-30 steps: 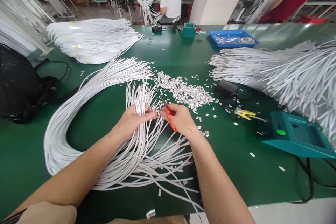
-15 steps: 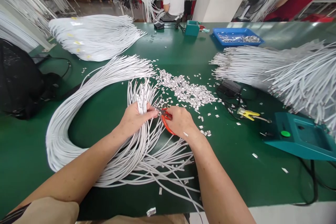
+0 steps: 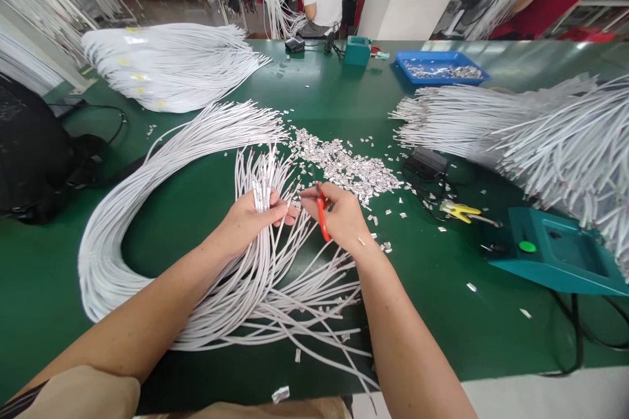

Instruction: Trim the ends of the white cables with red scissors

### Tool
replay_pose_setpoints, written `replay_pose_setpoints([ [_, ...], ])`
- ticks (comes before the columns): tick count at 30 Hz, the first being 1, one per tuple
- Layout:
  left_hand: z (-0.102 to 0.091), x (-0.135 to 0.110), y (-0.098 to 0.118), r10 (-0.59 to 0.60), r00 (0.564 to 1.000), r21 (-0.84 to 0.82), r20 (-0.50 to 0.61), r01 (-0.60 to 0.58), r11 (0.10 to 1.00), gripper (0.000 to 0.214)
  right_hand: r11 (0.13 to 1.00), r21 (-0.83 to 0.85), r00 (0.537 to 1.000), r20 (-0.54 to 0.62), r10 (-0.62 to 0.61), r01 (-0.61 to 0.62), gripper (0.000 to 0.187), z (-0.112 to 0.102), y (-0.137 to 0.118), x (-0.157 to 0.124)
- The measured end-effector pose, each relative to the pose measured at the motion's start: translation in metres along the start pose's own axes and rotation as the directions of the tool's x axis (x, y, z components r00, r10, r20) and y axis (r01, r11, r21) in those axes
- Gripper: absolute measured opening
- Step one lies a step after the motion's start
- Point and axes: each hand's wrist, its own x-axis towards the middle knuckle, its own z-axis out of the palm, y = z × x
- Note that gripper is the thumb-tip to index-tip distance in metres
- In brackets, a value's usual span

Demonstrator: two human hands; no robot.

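Observation:
My left hand (image 3: 258, 215) is closed round several white cables (image 3: 264, 255) near their upright ends, thumb across the front. Just right of it, my right hand (image 3: 339, 213) grips red-handled pliers (image 3: 322, 213), their dark jaws pointing up and away from me; the exact jaw type is too small to make out. A small gap lies between the two hands. The held cables belong to a long bundle (image 3: 105, 236) that curves round to the left and back. Beyond my hands a heap of small silvery foil pieces (image 3: 344, 163) lies on the green table (image 3: 196, 209).
Another white cable bundle (image 3: 167, 65) lies back left, and more cables (image 3: 491, 118) at right. A teal device (image 3: 555, 255), yellow-handled pliers (image 3: 462, 211), a blue tray (image 3: 442, 69) and a black bag (image 3: 34, 150) stand around. Co-workers sit beyond the table.
My right hand with the pliers has drawn slightly away from my left fingers, and the pliers have turned more upright. My left hand keeps its hold on the cables.

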Motion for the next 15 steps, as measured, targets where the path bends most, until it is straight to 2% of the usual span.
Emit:
replay_pose_setpoints([
  [2,-0.0006,0.0002,-0.0006,-0.002,0.998,-0.025,0.056,0.003,1.0,0.031,0.974,0.224,1.0,-0.015,0.018,-0.014,0.018,0.0003,-0.0016,0.0005],
  [5,0.0003,0.0,0.0007,-0.002,0.992,-0.035,0.13,0.007,0.999,0.031,0.926,0.375,0.997,0.073,0.019,-0.045,0.019,0.0022,-0.003,-0.0001],
  [8,0.0016,-0.0004,0.0026,-0.005,0.985,-0.039,0.17,0.012,0.999,0.031,0.887,0.456,0.991,0.131,0.012,-0.071,0.016,0.0034,-0.0029,-0.0012],
  [11,0.002,-0.0011,0.0032,-0.013,0.984,-0.038,0.175,0.02,0.999,0.031,0.863,0.499,0.991,0.134,0.015,-0.081,0.013,0.0044,-0.0028,-0.0012],
  [15,0.0024,-0.0015,0.0019,-0.021,0.996,-0.021,0.087,0.022,1.0,0.032,0.879,0.458,0.991,0.083,0.108,-0.134,0.013,0.0082,-0.0074,-0.0006],
])
